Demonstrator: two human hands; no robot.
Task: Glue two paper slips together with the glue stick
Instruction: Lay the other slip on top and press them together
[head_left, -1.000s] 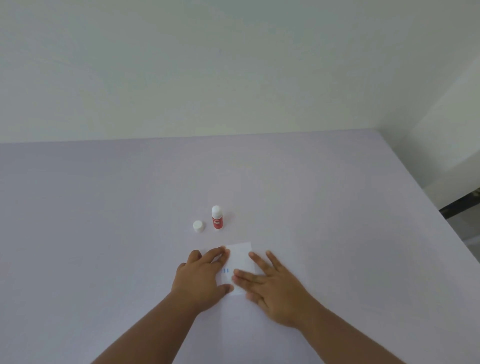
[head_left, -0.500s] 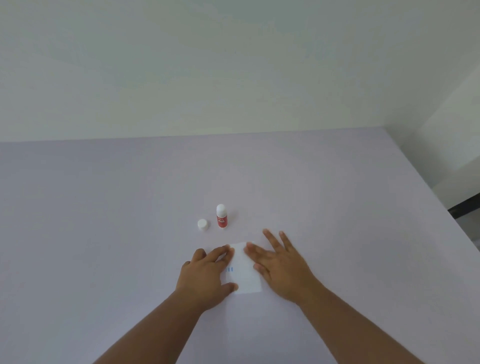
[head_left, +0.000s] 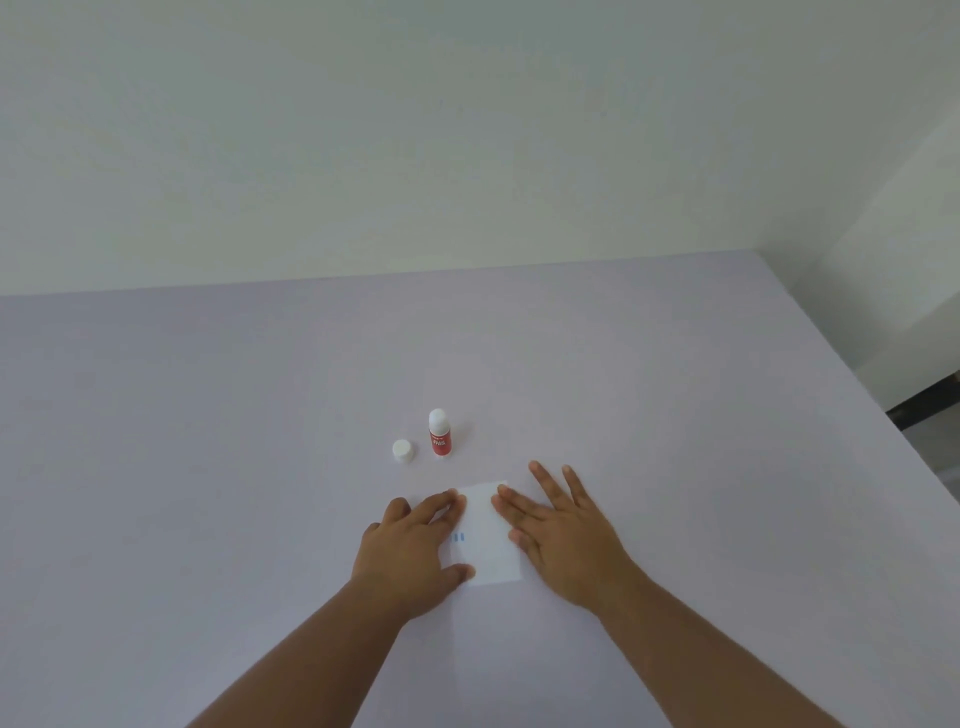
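A white paper slip (head_left: 487, 540) with small blue marks lies flat on the lilac table (head_left: 208, 467); I cannot tell whether a second slip lies under it. My left hand (head_left: 415, 551) rests flat on its left edge, fingers spread. My right hand (head_left: 561, 535) lies flat on its right edge, palm down, fingers apart. Beyond the paper a red glue stick (head_left: 440, 434) stands upright with its white tip bare. Its white cap (head_left: 403, 450) sits on the table just to the left of it.
The table's right edge (head_left: 857, 405) runs diagonally toward me, with a dark floor gap beyond it. A plain pale wall (head_left: 467, 145) rises behind the table's far edge.
My right hand has slid rightward across the paper, from covering its lower middle to resting on its right edge. The left hand has stayed in place.
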